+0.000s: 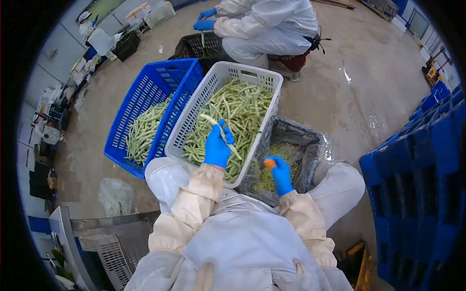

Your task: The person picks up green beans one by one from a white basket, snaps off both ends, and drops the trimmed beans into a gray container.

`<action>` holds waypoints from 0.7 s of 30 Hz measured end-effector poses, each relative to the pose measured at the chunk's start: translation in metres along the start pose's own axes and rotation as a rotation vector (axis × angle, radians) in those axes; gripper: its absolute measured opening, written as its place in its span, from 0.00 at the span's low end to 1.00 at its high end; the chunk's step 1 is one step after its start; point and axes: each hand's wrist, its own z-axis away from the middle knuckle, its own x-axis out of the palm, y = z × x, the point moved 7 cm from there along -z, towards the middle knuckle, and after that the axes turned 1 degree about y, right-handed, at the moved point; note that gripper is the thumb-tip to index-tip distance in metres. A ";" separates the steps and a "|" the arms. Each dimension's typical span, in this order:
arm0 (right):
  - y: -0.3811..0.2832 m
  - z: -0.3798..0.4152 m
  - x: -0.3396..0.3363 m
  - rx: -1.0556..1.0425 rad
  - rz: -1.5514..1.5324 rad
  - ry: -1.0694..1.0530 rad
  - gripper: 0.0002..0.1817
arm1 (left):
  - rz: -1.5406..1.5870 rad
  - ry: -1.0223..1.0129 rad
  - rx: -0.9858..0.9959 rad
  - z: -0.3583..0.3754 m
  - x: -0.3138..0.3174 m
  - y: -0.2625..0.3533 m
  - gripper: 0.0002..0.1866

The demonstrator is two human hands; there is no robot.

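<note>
Left hand (217,148) clamped on bean (221,132) over white crate (194,111); right hand (280,173) grips orange tool (269,163).

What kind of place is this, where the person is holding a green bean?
Probably a vegetable-processing or packing workshop. The left hand holds a green bean over a white crate full of beans, a blue crate holds more, and a co-worker in white overalls and blue gloves sits nearby.

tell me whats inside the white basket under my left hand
The white basket is heaped with green beans. The left hand holds one bean above the pile. The beans cover the basket's bottom, so nothing beneath them shows.
</note>
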 end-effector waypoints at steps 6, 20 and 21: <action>-0.031 0.024 0.052 0.201 -0.327 -0.403 0.11 | -0.218 0.052 0.060 0.012 0.018 -0.039 0.17; -0.015 0.033 0.060 -0.231 0.549 -0.281 0.11 | -1.023 0.057 0.170 0.018 0.018 -0.065 0.13; -0.018 0.035 0.061 -0.257 0.541 -0.292 0.10 | -1.053 0.013 0.158 0.016 0.016 -0.072 0.11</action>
